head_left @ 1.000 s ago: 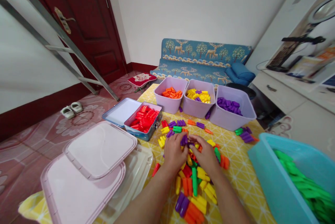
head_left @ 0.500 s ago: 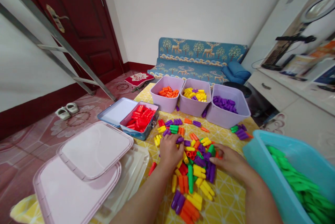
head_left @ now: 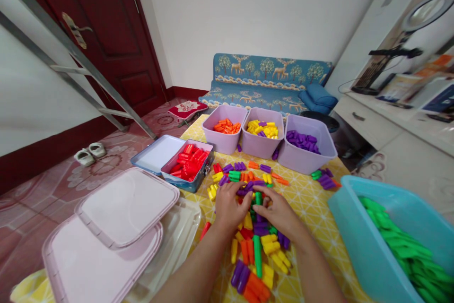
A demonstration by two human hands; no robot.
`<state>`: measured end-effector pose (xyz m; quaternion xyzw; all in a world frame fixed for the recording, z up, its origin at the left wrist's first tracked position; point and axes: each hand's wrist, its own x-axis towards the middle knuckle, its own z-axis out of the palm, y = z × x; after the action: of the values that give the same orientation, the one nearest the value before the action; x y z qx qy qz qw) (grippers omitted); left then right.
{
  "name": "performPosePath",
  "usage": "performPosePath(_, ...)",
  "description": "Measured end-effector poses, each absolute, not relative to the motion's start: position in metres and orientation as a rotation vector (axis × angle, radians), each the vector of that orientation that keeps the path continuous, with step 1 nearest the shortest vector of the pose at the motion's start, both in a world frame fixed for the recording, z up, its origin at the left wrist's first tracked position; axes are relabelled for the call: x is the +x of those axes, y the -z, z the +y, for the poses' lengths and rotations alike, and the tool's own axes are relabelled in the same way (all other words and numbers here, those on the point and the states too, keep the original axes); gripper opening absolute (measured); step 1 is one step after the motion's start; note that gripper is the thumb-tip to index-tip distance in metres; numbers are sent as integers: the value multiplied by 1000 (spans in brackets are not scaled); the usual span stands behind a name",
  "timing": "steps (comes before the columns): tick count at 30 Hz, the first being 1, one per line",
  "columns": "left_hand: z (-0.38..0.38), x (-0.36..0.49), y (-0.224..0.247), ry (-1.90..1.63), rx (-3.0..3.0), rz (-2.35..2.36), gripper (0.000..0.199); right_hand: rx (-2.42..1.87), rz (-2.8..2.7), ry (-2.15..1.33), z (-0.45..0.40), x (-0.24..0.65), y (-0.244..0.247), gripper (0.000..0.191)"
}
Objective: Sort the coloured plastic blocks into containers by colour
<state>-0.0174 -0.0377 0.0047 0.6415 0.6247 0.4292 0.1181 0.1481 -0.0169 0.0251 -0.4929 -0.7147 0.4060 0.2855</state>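
Small plastic tube-shaped pieces in several colours lie in a loose pile on the yellow patterned tablecloth (head_left: 312, 251). My left hand (head_left: 227, 206) is curled over the far part of the pile, its fingers and thumb around a purple piece (head_left: 244, 191). Close beside it, my right hand (head_left: 280, 211) has its bent fingers and thumb around a green piece (head_left: 258, 198). The fingertips are partly hidden. Nearer to me lie a long green piece (head_left: 257, 255), a yellow piece (head_left: 270, 244) and an orange piece (head_left: 257, 285).
Three lilac bins (head_left: 222, 142) at the back hold orange, yellow with some purple, and purple pieces. A hinged box (head_left: 184, 182) of red pieces stands left, near stacked lids (head_left: 127, 203). A turquoise bin (head_left: 358, 227) with green pieces is at right.
My right hand has moved left, close to my left hand, and the green piece has shifted left with it. My left hand stays nearly in place over the pile.
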Motion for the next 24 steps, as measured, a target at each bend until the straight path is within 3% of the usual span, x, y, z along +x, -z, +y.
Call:
performPosePath(3,-36,-20,-3,-1358,1836,1928,20,-1253,-1848,-1176,-16,142,-29,37)
performPosePath(6,-35,-21,-2,-1428,1831,1986,20,-1228,-1863,-900,-9,143,-23,28)
performPosePath(9,-35,-21,-2,-1436,1874,1926,19,-1227,-1994,-478,-2,148,-9,37)
performPosePath(12,-38,-20,-6,-1464,1932,1833,20,-1292,-2150,-278,1,150,2,48)
performPosePath(18,-46,-14,-17,-1192,2224,1510,20,-1455,-2262,-288,-3,148,-5,45)
performPosePath(24,-46,-12,-15,-1037,2253,1582,41,-1507,-2132,-509,-3,152,-10,41)
